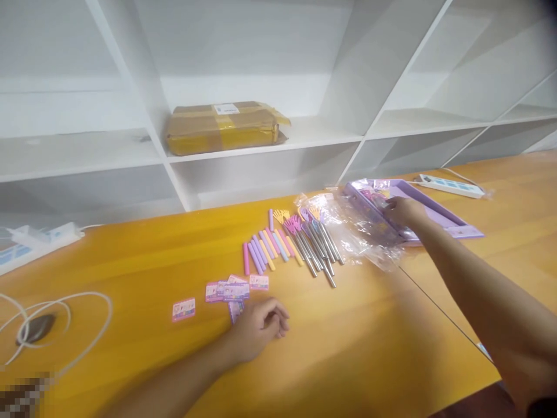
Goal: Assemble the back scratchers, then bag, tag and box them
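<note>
My left hand (260, 326) rests on the table with its fingers curled in, and nothing shows in them. It lies beside several small pink and purple printed cards (236, 291), touching or just covering the edge of one. My right hand (404, 211) reaches into a shallow purple box (439, 215), its fingers bent down by small pink and yellow items (375, 194); what they hold is hidden. Between the hands lie metal-handled sticks with coloured hand-shaped heads (317, 238), perhaps back scratchers. Next to these is a row of pastel tubes (267, 248).
Crumpled clear plastic wrapping (348, 223) lies against the purple box. A white power strip (451, 186) is behind it, another power strip (39, 247) at the left. A white cable (107, 316) loops near the left edge. A taped carton (224, 129) sits in the white shelf (261, 151).
</note>
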Demonstrator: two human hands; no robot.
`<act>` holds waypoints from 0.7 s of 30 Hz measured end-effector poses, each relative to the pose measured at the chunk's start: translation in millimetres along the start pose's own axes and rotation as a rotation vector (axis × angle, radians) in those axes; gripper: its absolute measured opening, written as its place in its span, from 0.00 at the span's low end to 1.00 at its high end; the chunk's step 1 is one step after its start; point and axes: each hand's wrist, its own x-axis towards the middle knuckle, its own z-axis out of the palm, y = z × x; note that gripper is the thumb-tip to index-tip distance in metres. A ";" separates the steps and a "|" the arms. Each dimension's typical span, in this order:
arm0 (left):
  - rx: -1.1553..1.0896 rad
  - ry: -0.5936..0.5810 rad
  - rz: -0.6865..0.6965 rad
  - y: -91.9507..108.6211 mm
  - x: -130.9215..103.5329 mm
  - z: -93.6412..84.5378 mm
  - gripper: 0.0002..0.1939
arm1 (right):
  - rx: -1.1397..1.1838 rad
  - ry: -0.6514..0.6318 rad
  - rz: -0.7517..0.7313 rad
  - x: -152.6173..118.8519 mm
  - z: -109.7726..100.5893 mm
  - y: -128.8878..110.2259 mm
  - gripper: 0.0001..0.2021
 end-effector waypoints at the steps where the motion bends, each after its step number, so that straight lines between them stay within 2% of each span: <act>1: 0.010 -0.004 -0.001 -0.7 -0.4 0.2 0.09 | 0.016 0.011 0.008 -4.9 -1.9 -3.8 0.15; 3: 0.044 -0.017 0.007 -0.8 -0.8 0.3 0.09 | 0.063 0.042 0.002 -18.7 -5.4 -12.6 0.21; 6: 0.129 -0.032 0.043 1.8 -0.9 0.1 0.11 | 0.146 -0.015 -0.086 -51.3 -0.6 -30.4 0.18; 9: 0.213 -0.044 0.073 6.2 -1.3 -0.6 0.13 | 0.208 -0.144 -0.169 -92.2 21.1 -51.9 0.12; 13: 0.282 -0.079 0.105 12.3 -2.4 -2.3 0.15 | 0.188 -0.178 -0.152 -134.1 52.0 -73.5 0.16; 16: 0.294 -0.093 0.109 16.5 -2.7 -3.1 0.15 | 0.168 -0.208 -0.137 -146.0 59.2 -79.3 0.18; 21: 0.307 -0.105 0.105 21.2 -2.8 -3.2 0.15 | 0.154 -0.303 -0.121 -146.1 55.0 -79.6 0.21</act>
